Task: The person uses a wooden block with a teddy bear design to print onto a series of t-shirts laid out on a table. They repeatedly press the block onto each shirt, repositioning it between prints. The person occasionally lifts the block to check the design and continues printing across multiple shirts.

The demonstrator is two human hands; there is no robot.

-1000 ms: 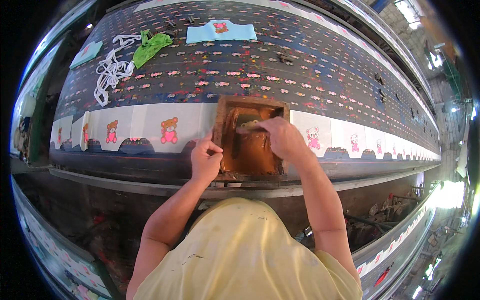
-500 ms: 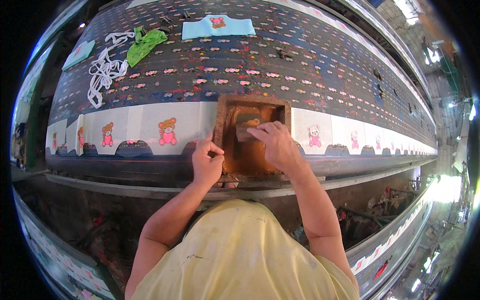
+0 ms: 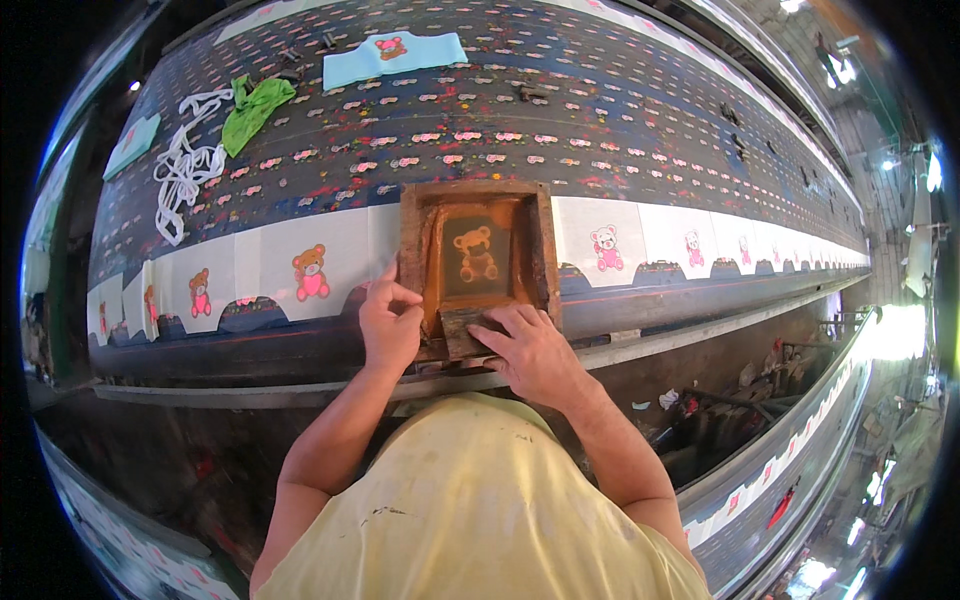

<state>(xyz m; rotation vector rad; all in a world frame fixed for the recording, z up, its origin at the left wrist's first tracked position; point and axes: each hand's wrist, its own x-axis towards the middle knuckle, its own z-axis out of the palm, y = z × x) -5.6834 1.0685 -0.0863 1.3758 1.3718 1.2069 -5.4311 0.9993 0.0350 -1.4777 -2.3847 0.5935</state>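
A wooden screen-printing frame point(image 3: 546, 235) lies on the table's near edge, over the row of white fabric pieces. Brown ink smears its inner walls, and a bear-shaped stencil point(image 3: 476, 256) shows in its mesh. My left hand point(image 3: 391, 328) is closed on the frame's left side, near its lower corner. At the frame's near end, my right hand point(image 3: 538, 358) grips a flat, dark squeegee point(image 3: 459, 336), fingers over its top. To the left, a fabric piece point(image 3: 300, 275) bears a brown bear with a pink heart; to the right, another piece point(image 3: 606, 246) shows a bear without brown fill.
A light-blue fabric piece point(image 3: 395, 62) with a bear print lies farther back on the dark, patterned table point(image 3: 330, 150). A green cloth point(image 3: 255, 113) and a tangled white cord point(image 3: 185, 175) lie at the left. A metal rail point(image 3: 640, 345) runs along the near edge.
My right hand has drawn the squeegee toward me, from the middle of the mesh to the frame's near end, uncovering the bear stencil. My left hand stays at the frame's left side.
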